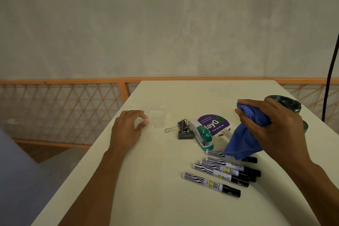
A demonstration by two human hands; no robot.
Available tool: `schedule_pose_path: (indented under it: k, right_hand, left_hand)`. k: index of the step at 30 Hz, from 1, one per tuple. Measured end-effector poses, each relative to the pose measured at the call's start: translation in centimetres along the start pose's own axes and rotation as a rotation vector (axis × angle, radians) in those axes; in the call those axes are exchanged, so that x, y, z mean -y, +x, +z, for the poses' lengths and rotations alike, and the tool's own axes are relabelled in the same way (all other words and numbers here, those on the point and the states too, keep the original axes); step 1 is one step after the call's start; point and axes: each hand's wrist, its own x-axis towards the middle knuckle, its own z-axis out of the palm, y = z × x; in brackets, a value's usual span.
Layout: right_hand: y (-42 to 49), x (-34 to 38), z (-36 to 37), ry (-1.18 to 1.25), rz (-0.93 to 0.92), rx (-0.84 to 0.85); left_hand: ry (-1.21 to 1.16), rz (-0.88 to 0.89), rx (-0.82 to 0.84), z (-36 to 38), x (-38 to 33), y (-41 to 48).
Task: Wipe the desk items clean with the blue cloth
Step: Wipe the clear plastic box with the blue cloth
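Plainly, the right hand [271, 126] was the busy one: its fingers were curled tight round the bunched top of the blue cloth [244, 143], held just above the desk [146, 180], with the rest of the cloth hanging down in a loose tail. That tail touched down on the farthest of five markers [220, 174], which lay side by side towards the near right of the desk. Here sat the main risk, to my eye: the markers were round and unrestrained, so a sweep of the dangling tail could drag or roll them, perhaps towards the right edge.

Just left of the cloth lay a teal stapler [203, 137] partly overlapping a purple label [214, 124], and beside it black binder clips [184, 130] with wire handles. The cloth could snag on those handles and pull the clips along. Beyond the right hand a dark roll of tape [288, 104] stood near the desk's right edge, partly hidden; a careless swing of the wrist might knock it off.

The left hand [128, 128] rested on the desk well apart from all this, fingers loosely curled, thumb and forefinger apart, gripping nothing I could make out. A faint clear shape beside its fingertips was too dim to name. Being idle, the hand steadied no item, so anything wiped one-handed might simply skid.
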Motion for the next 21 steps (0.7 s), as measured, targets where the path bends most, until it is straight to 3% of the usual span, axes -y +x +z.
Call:
schedule_pose_path:
  k: [6,21]
  right_hand:
    - [0.3,0.3,-0.3,0.023,-0.013,-0.008]
    - [-0.2,0.3,0.1,0.042,-0.008,-0.001]
  left_hand:
    - [-0.047,-0.002,0.004,-0.8,0.2,0.0]
    - [-0.018,-0.214,-0.021,-1.4,0.7,-0.3]
